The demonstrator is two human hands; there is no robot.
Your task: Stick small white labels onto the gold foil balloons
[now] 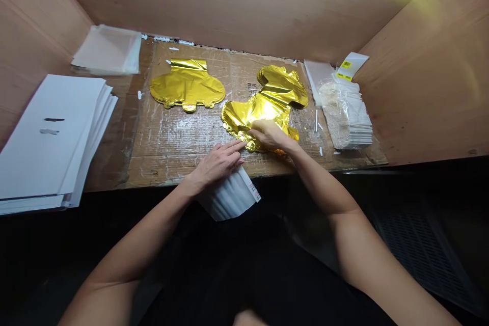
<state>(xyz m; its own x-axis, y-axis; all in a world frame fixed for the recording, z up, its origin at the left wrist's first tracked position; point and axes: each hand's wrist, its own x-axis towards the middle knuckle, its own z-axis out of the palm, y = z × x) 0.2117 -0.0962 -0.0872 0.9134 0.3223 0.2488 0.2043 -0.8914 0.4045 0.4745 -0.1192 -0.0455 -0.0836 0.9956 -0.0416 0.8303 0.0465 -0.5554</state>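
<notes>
Pressing a crumpled gold foil balloon (263, 107) with an open, palm-down right hand (271, 135), on a taped cardboard sheet (171, 153).
Laying a spread, open left hand (217, 163) against the balloon's lower edge, just above a ribbed white sheet (229, 196) bearing a tiny, unreadable red-printed label; lying to the left, a second gold foil balloon (187, 84); sitting at right, a clear plastic bag (344, 117) packed with white strips, under a yellow-labelled white card (351, 66); piling up at left, white paper sheets (49, 137); rising behind, plywood walls (244, 0).
</notes>
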